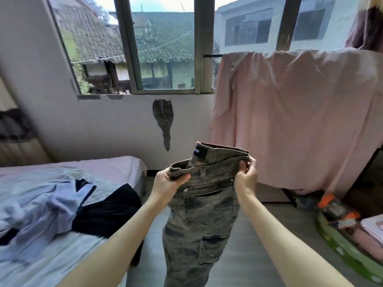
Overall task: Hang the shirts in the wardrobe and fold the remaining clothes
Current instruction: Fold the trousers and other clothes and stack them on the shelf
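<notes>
A pair of washed grey-brown jeans (pixel 205 214) hangs upright in front of me over the floor, waistband on top. My left hand (pixel 167 185) grips the left end of the waistband. My right hand (pixel 246 177) pinches the right end. The legs drop out of view at the bottom. On the bed (pixel 116 166) to my left lie a light blue shirt (pixel 47 206) and a dark navy garment (pixel 109 212), both crumpled.
A pink sheet (pixel 296 112) is draped over a rail at the right, under the window (pixel 165 44). Colourful bags and a pink box (pixel 371 228) sit on a green mat (pixel 348 251) at the lower right. Grey floor runs between bed and mat.
</notes>
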Demonstrator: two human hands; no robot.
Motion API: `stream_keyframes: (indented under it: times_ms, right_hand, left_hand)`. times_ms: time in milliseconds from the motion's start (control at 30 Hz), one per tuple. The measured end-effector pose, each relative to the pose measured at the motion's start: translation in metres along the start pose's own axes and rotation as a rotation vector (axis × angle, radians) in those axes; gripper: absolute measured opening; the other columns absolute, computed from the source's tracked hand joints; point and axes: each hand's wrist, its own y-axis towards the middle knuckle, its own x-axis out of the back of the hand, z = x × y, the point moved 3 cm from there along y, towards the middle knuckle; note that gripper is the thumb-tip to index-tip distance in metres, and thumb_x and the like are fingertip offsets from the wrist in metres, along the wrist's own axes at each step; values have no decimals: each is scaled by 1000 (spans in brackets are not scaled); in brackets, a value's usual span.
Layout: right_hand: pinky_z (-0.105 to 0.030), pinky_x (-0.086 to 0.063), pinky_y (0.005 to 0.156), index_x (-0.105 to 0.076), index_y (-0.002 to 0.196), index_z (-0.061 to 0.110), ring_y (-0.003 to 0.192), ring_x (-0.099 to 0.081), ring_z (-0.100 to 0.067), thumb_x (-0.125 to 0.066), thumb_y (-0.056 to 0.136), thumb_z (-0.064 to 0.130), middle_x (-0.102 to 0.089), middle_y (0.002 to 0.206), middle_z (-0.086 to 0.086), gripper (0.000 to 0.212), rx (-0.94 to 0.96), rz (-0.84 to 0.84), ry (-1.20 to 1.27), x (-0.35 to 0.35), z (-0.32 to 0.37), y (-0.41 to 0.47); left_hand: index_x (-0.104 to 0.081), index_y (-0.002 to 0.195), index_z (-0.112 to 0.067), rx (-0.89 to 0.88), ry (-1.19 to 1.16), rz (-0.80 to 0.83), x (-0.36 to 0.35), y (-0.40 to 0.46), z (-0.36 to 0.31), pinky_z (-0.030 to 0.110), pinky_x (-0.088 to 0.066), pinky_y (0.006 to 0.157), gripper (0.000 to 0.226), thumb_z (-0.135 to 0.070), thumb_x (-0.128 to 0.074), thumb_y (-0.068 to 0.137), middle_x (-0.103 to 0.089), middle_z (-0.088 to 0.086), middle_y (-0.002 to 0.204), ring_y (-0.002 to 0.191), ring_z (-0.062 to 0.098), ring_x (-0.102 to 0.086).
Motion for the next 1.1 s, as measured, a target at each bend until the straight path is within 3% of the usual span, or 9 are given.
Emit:
stream_keyframes:
  times_ms: [167, 300, 500, 667, 800, 900, 967, 1033, 1100]
  right_hand:
    - [-24, -40, 89, -48, 122, 6, 98, -50, -18, -37, 99, 9, -55, 108, -9, 25, 91, 205, 139, -114, 55, -15]
    - [-27, -43, 91, -48, 123, 3, 102, -51, -23, -37, 99, 7, -55, 115, -15, 26, 154, 396, 244, -209, 112, -42]
    - [-35, -42, 98, -48, 125, 6, 107, -51, -24, -37, 99, 9, -55, 119, -13, 28, 226, 620, 310, -347, 181, -124]
    - [-19, -35, 88, -51, 123, 4, 104, -51, -21, -39, 98, 6, -57, 118, -14, 28, 269, 797, 342, -470, 204, -225]
    - [-12, -30, 76, -54, 120, 5, 97, -50, -18, -41, 97, 6, -60, 116, -13, 27, 274, 971, 269, -580, 193, -322]
    - [-19, -37, 84, -51, 129, 7, 109, -54, -22, -40, 96, 4, -58, 126, -13, 34, 278, 1160, 105, -668, 165, -399]
    - [-28, -36, 97, -38, 141, 10, 123, -47, -23, -39, 96, 3, -44, 142, -11, 46, 358, 1318, -61, -704, 143, -431]
    - [-33, -38, 92, -26, 146, 11, 117, -47, -22, -38, 96, 5, -31, 150, -12, 52, 387, 1454, -208, -741, 106, -473]
    - [-33, -40, 83, -27, 145, 10, 109, -52, -25, -38, 97, 7, -32, 149, -13, 50, 408, 1541, -330, -750, 69, -498]
  left_hand:
    - [-70, 85, -26, -101, 162, -337, 88, -10, -30, 15, -52, 71, 25, -7, -78, 72, -71, -9, 80, 74, 3, -66]
    - [-72, 84, -16, -126, 159, -585, 171, -13, -63, 9, -49, 64, 18, -10, -80, 70, -69, -12, 73, 68, -3, -65]
    - [-72, 81, -26, -212, 203, -822, 312, -37, -101, 9, -50, 65, 21, -8, -78, 71, -70, -20, 69, 69, -5, -65]
    - [-71, 68, -30, -154, 229, -1066, 448, -76, -86, 27, -52, 73, 18, -16, -81, 69, -71, -16, 69, 75, 7, -68]
    - [-71, 67, -29, -26, 188, -1257, 567, -111, -45, 28, -51, 74, 15, -20, -83, 67, -71, -12, 73, 82, 15, -68]
    - [-68, 94, -25, 219, 271, -1320, 667, -137, 7, 36, -49, 90, 19, -28, -76, 76, -70, 4, 101, 103, 25, -62]
    - [-46, 133, -14, 443, 348, -1293, 708, -149, 37, 41, -40, 102, 59, -37, -68, 83, -51, 11, 134, 124, 30, -46]
    - [-23, 146, -16, 630, 461, -1310, 749, -169, 75, 44, -32, 107, 78, -44, -62, 85, -34, 10, 148, 133, 32, -35]
    - [-21, 147, -18, 692, 517, -1266, 763, -182, 107, 44, -32, 107, 76, -42, -59, 86, -32, 10, 149, 133, 32, -35]
